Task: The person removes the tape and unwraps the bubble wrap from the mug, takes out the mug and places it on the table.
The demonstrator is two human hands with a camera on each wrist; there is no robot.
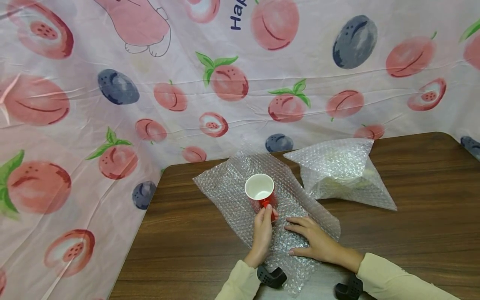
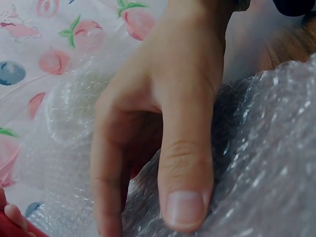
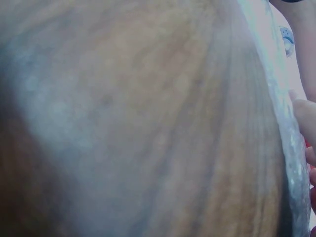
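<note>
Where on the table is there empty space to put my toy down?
Bare wood lies left of the bubble wrap sheet, up to the table edge, and right of the wrapped bundle. The middle is crowded: red cup, left hand, right hand.

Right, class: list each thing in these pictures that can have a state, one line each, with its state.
Red cup: upright, open top, empty, standing on the bubble wrap sheet.
Bubble wrap sheet: spread flat on the table.
Bubble wrap bundle: folded over something pale.
Left hand: holds the red cup's handle.
Right hand: flat, pressing the sheet.
</note>
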